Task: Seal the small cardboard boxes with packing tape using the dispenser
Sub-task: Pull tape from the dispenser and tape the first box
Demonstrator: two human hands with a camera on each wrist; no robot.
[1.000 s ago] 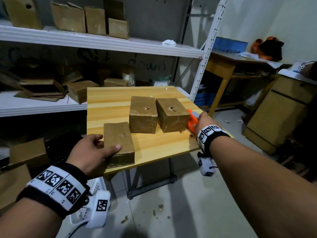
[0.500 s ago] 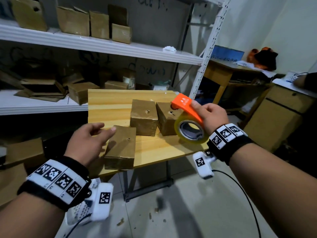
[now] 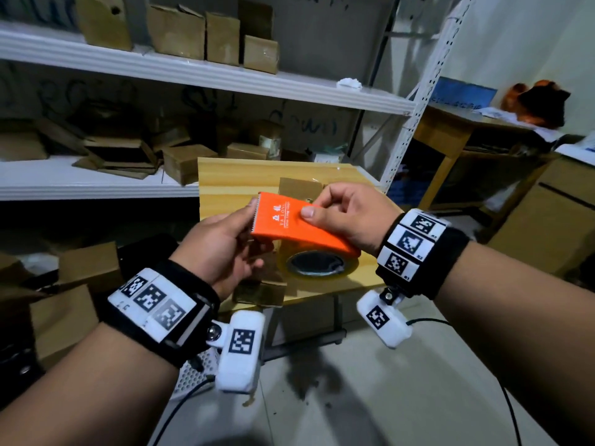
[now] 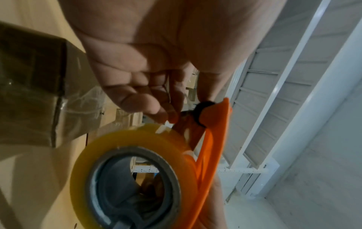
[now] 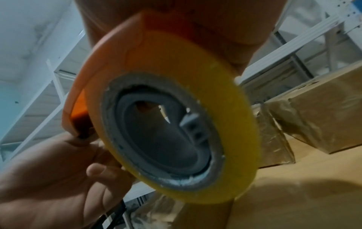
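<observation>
Since half a second ago I have lifted the dispenser (image 3: 289,225) up and toward me, off to the near side of the boxes, and my left hand (image 3: 222,252) has left the near box and come up to meet it. Now both hands hold the dispenser in the air above the near part of the wooden table (image 3: 231,181).

My right hand (image 3: 347,217) grasps the orange body from the right, thumb pressed flat on its top face and fingers curled over the far edge. My left hand pinches at the toothed cutting end on the left, thumb on top and fingers curled beneath. In the left wrist view those fingertips (image 4: 154,113) sit right where the tape leaves the roll, by the black roller; I cannot tell whether they have the loose tape end.

The yellowish tape roll (image 3: 317,265) hangs under the orange cover, its grey core facing me.

The small cardboard boxes are mostly hidden behind my hands: one far box (image 3: 297,188) peeks out above the dispenser, and the near box (image 3: 260,289) shows below my left hand at the table's near edge. The right wrist view shows two boxes (image 5: 317,113) wrapped in glossy tape, standing on the table.

Behind the table, white metal shelves (image 3: 193,75) carry more cardboard boxes.
</observation>
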